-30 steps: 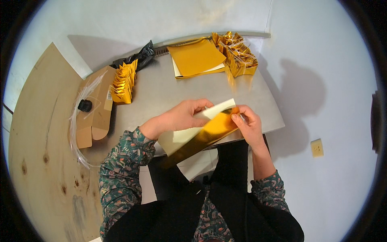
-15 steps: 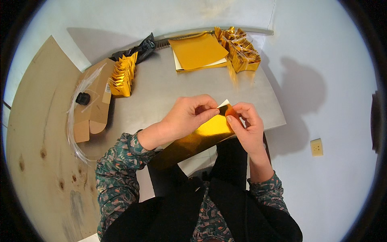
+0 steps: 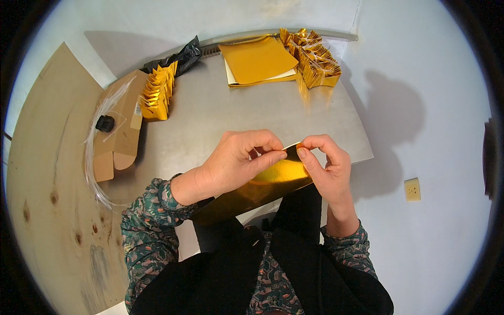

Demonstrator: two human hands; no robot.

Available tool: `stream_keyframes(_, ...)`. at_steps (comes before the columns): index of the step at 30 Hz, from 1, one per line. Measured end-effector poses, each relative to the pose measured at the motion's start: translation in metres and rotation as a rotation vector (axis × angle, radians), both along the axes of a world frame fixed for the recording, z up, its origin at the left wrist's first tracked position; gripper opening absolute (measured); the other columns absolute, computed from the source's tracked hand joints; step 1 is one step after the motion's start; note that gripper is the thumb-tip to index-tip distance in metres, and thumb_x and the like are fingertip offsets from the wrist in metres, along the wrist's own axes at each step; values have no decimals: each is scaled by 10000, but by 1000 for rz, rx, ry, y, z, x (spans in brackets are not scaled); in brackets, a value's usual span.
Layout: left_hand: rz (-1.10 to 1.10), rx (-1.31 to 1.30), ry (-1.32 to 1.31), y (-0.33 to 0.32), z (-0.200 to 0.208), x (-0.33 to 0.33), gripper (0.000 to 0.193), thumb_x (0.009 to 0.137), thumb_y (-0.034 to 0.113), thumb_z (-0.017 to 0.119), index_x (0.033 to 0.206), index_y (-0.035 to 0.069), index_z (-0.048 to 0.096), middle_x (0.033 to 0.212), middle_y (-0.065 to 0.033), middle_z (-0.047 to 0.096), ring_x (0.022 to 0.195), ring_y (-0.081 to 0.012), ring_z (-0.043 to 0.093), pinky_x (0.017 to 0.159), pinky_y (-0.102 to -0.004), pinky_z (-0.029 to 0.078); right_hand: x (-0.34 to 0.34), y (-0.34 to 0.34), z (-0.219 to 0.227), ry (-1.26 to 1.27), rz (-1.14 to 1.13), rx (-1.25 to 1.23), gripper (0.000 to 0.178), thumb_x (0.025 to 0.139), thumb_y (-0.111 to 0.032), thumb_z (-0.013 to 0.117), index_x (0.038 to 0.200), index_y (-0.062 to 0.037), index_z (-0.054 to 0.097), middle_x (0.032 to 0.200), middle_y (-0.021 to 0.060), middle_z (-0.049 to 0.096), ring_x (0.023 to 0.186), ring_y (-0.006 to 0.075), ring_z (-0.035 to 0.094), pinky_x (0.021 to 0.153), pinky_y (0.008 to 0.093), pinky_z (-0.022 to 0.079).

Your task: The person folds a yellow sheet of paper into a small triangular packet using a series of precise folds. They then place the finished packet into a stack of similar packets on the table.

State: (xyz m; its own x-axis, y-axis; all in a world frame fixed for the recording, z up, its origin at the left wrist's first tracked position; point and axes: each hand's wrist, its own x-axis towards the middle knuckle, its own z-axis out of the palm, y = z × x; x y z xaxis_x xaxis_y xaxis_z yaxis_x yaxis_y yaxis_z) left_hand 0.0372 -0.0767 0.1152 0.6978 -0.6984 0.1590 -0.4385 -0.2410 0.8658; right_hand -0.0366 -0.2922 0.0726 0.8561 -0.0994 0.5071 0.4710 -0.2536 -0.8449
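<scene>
A sheet of shiny gold foil paper (image 3: 262, 184) hangs between my hands, in front of the table's near edge and over my lap. My left hand (image 3: 239, 160) pinches its upper edge between thumb and fingers. Close by on the right, my right hand (image 3: 328, 160) grips the same edge near the corner, thumb on the gold face. Between my fingertips a thin pale strip of the paper's white back shows along the top edge. Part of the sheet is hidden behind my left hand and wrist.
At the back of the metal table (image 3: 210, 115) lies a stack of gold sheets (image 3: 258, 60). Bundles of folded gold paper (image 3: 315, 58) sit right of it. A folded gold row (image 3: 158, 94), a cardboard box (image 3: 121, 126) with clear strands and a black plastic bag (image 3: 184, 56) are at left.
The white corner that stood up between my fingers is now only a narrow strip along the edge. My right hand has shifted slightly right, and both hands have dropped a little.
</scene>
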Motion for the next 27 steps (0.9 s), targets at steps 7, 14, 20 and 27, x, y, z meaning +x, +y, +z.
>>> stream_keyframes(7, -7, -14, -22, 2, 0, -3, 96, 1001, 98, 737, 1064, 29, 758, 924, -21, 749, 803, -70, 657, 719, -250, 551, 0, 2, 3, -22, -15, -34, 101, 923, -10, 766, 1007, -4, 710, 919, 61, 726, 849, 126, 671, 790, 272, 539)
stream_keyframes(14, -17, -27, -47, 3, 0, -5, 81, 1004, 101, 725, 1055, 39, 742, 889, -25, 740, 770, -88, 667, 689, -254, 552, 0, 3, 5, -14, -21, -55, 104, 913, -7, 769, 999, -11, 712, 907, 66, 724, 834, 135, 669, 774, 276, 535)
stream_keyframes(20, -10, -37, -80, 3, -1, -6, 81, 1006, 121, 722, 1028, 44, 714, 829, -34, 726, 714, -103, 666, 650, -272, 566, -2, 2, 8, 9, -3, -62, 95, 922, -9, 763, 998, -6, 705, 909, 54, 710, 853, 131, 651, 797, 272, 517)
stream_keyframes(27, -6, -54, -102, 3, -2, -7, 71, 1000, 115, 727, 1019, 48, 716, 827, -40, 729, 713, -106, 672, 636, -270, 566, -3, 2, 10, -8, 0, -71, 103, 907, 3, 765, 996, -3, 713, 908, 73, 720, 840, 149, 669, 776, 286, 526)
